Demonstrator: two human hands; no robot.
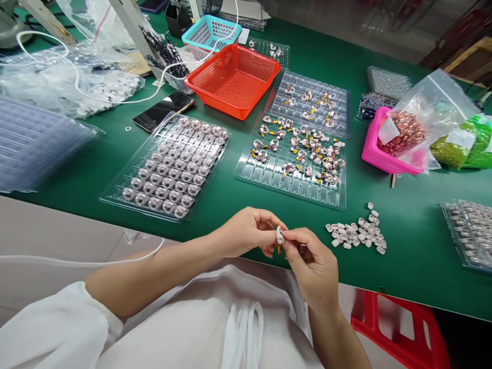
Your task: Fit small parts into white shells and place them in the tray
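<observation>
Between my two hands, over the table's front edge, is a small white curved earbud part (280,234) with a yellow strip hanging beneath it. The fingertips of my left hand (249,233) pinch it from the left. My right hand (313,264) grips it from the other side, thumb and forefinger closed. A small dark object shows by my right fingers, too little of it visible to name. Right of my hands lies a loose pile of small white caps (348,234). Beyond my hands, a clear tray (257,171) carries many similar white parts with yellow strips.
At left stands a clear tray of silvery rounded pieces (161,174), with a phone (163,111) behind it. Farther back are a red basket (234,77) and a blue basket (209,33). A pink basket (392,154) holds bagged copper-coloured parts. A white cable (126,101) crosses the left side.
</observation>
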